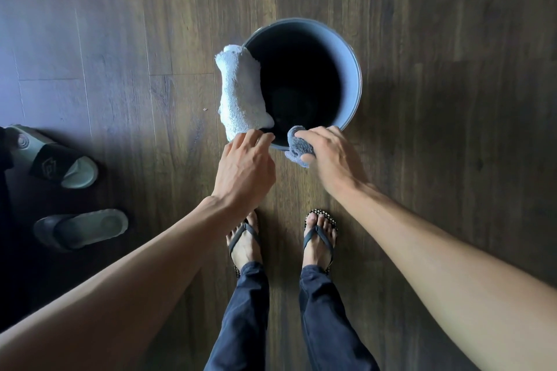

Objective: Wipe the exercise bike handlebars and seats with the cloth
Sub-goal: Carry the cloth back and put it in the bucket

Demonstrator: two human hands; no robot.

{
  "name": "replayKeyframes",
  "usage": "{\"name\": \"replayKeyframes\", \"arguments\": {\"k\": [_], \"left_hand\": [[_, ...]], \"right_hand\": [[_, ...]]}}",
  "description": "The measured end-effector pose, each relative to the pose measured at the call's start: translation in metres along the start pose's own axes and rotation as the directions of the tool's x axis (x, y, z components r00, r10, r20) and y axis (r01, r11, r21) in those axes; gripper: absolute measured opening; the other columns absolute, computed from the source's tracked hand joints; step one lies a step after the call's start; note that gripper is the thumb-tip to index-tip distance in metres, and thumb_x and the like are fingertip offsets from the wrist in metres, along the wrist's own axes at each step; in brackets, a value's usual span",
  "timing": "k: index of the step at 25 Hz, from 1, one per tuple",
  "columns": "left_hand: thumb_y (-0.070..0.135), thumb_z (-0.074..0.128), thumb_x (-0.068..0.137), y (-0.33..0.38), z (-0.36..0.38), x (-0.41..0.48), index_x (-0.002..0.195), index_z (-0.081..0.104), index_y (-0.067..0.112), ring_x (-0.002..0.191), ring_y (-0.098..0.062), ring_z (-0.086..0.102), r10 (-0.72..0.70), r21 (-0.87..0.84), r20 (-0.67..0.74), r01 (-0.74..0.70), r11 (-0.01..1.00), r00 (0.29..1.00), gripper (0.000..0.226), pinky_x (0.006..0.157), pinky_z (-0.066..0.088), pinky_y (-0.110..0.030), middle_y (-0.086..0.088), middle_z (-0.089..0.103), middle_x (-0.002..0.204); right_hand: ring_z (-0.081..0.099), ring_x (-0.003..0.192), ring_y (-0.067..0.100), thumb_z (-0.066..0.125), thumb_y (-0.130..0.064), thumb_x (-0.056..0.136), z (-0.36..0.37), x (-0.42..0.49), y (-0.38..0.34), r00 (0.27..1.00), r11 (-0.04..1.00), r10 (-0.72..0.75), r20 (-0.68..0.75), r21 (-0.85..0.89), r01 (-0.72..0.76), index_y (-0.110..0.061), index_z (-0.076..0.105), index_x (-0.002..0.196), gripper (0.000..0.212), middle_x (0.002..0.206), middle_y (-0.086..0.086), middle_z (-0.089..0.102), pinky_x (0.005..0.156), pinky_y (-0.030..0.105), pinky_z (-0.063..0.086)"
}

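A grey bucket [351, 69] stands on the dark wooden floor in front of my feet. A white towel [241, 90] hangs over its left rim. My left hand [244, 169] reaches to the towel's near end, its fingertips touching or pinching the lower edge; which of the two is hidden. My right hand [328, 156] grips a small grey cloth [297, 147] at the bucket's near rim. No exercise bike is in view.
Two grey slippers lie on the floor at the left, one [57, 159] farther away and one [81, 227] nearer. My feet in flip-flops [319, 238] stand just behind the bucket. Wooden floor [452, 99] stretches all around.
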State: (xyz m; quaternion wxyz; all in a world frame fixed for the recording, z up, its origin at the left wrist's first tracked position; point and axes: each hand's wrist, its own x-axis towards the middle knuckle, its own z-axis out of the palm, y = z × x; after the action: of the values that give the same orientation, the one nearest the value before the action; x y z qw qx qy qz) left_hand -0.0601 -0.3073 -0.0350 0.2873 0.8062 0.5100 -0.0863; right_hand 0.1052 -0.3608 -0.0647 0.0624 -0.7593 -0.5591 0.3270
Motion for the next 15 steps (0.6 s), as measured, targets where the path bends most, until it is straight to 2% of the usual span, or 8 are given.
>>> {"name": "replayKeyframes", "arguments": {"k": [5,7,10,12,14,15], "left_hand": [[0.006,0.055,0.093,-0.004,0.008,-0.005,0.137,0.056,0.01,0.131,-0.026,0.048,0.042,-0.003,0.041,-0.042,0.999,0.998,0.044,0.108,0.037,-0.038,-0.006,0.057,0.138],[0.005,0.055,0.092,-0.005,0.01,-0.002,0.138,0.056,0.009,0.134,-0.026,0.047,0.034,-0.004,0.04,-0.034,0.999,0.999,0.046,0.111,0.034,-0.038,-0.007,0.056,0.14],[0.003,0.055,0.09,-0.005,0.011,0.002,0.135,0.057,0.005,0.13,-0.028,0.049,0.023,-0.003,0.047,-0.023,1.0,0.999,0.045,0.11,0.034,-0.037,-0.009,0.056,0.138],[0.001,0.058,0.087,-0.004,0.013,0.001,0.13,0.06,0.002,0.125,-0.029,0.052,0.035,0.0,0.041,-0.035,0.999,0.999,0.043,0.108,0.037,-0.037,-0.011,0.058,0.133],[-0.001,0.061,0.084,-0.005,0.015,-0.001,0.127,0.061,0.0,0.124,-0.03,0.054,0.05,0.003,0.031,-0.05,0.999,0.998,0.043,0.107,0.04,-0.038,-0.013,0.059,0.131],[-0.002,0.062,0.083,-0.005,0.016,-0.002,0.127,0.061,0.0,0.124,-0.031,0.054,0.059,0.006,0.027,-0.059,0.998,0.998,0.044,0.107,0.041,-0.039,-0.014,0.059,0.131]], "right_hand": [[0.055,0.102,0.032,0.075,-0.009,0.086,-0.018,0.003,-0.008,0.982,0.993,0.008,-0.188,0.116,0.014,-0.012,0.068,0.126,0.041,0.112,0.01,0.07,0.089,0.038,0.046],[0.056,0.098,0.032,0.075,-0.008,0.084,-0.017,0.018,-0.006,0.979,0.995,0.011,-0.205,0.102,0.01,-0.013,0.069,0.124,0.04,0.111,0.01,0.07,0.089,0.039,0.046],[0.056,0.11,0.031,0.074,-0.011,0.085,-0.008,0.034,-0.001,0.995,0.995,0.045,-0.087,0.094,-0.037,-0.014,0.066,0.115,0.031,0.124,0.007,0.061,0.092,0.043,0.049],[0.048,0.126,0.029,0.077,-0.024,0.086,-0.004,0.029,0.0,0.997,0.993,0.055,0.051,0.099,-0.06,-0.014,0.066,0.121,0.038,0.139,0.006,0.05,0.104,0.048,0.044],[0.033,0.144,0.026,0.08,-0.035,0.083,-0.003,0.015,0.003,0.979,0.998,-0.015,0.203,-0.053,0.026,-0.017,0.054,0.142,0.067,0.155,0.003,0.037,0.122,0.044,0.018],[0.024,0.15,0.025,0.079,-0.031,0.085,-0.002,0.008,0.006,0.97,0.987,-0.049,0.24,-0.14,0.084,-0.019,0.043,0.15,0.075,0.16,0.001,0.03,0.124,0.04,0.005]]}}
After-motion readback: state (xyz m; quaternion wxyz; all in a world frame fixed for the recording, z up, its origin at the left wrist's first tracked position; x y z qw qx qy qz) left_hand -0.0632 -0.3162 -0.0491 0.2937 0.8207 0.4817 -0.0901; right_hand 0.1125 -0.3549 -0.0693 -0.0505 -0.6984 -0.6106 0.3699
